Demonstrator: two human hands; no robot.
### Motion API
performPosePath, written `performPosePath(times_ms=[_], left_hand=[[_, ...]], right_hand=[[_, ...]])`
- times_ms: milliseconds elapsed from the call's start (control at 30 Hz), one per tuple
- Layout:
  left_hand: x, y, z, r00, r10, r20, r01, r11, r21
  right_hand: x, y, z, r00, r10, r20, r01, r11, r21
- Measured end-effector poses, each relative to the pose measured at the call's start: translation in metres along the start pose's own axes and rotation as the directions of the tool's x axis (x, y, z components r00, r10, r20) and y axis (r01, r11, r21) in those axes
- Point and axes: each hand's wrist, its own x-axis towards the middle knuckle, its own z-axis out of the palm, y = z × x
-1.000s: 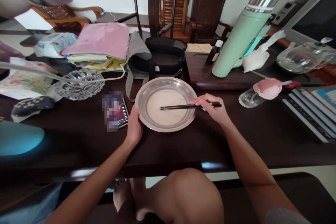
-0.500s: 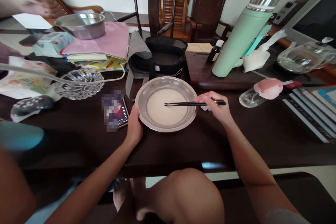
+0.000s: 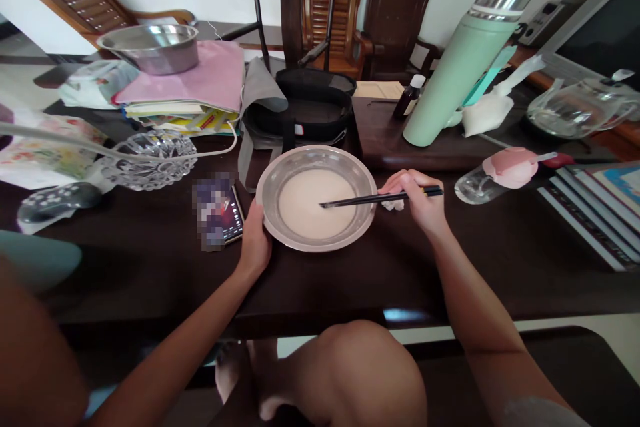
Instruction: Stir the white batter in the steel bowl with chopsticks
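Note:
A round metal bowl [image 3: 273, 213] sits on the dark table and holds a pale, milky liquid [image 3: 310, 213]. My left hand [image 3: 256, 240] is closed on its left rim, the fingers partly hidden by the side. In my right hand [image 3: 420, 203] is a pair of black chopsticks [image 3: 363, 199], held over the right rim with their tips at the liquid near the bowl's middle. A crumpled white tissue [image 3: 394, 205] lies beneath the right fingers. Just left of the bowl is a phone [image 3: 233, 217] with its screen lit and partly blurred out.
Behind the bowl lies an open black case [image 3: 315, 110]. A tall green thermos [image 3: 447, 73] stands back right, near a pink-topped bottle [image 3: 500, 173] and stacked books [image 3: 590, 213]. At left are a glass dish [image 3: 150, 160] and a steel basin [image 3: 165, 53] on a pink folder.
My right hand has shifted slightly right, drawing the chopsticks along and lowering their tips a little in view. The other person's hand at the upper left has gone. My left hand stays put.

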Motion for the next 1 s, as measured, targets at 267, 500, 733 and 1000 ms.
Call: performPosePath(times_ms=[267, 500, 733, 1000], left_hand=[[0.0001, 0.0025, 0.0023, 1.0, 0.023, 0.007, -0.023, 1.0, 0.0], [0.0004, -0.0002, 0.0001, 1.0, 0.002, 0.018, -0.002, 1.0, -0.002], [0.0006, 0.0002, -0.0003, 0.999, 0.045, 0.012, -0.046, 0.997, 0.059], [0.0005, 0.0011, 0.0002, 0.998, 0.061, 0.015, -0.062, 0.995, 0.08]], right_hand=[[-0.0009, 0.0003, 0.0077, 0.984, -0.032, 0.173, 0.041, 0.998, -0.049], [0.0003, -0.0012, -0.0004, 1.0, 0.006, -0.016, -0.007, 1.0, -0.015], [0.0, -0.0025, 0.0056, 0.989, -0.044, 0.14, 0.052, 0.997, -0.055], [-0.0008, -0.0007, 0.0027, 0.995, -0.016, 0.096, 0.019, 0.999, -0.026]])
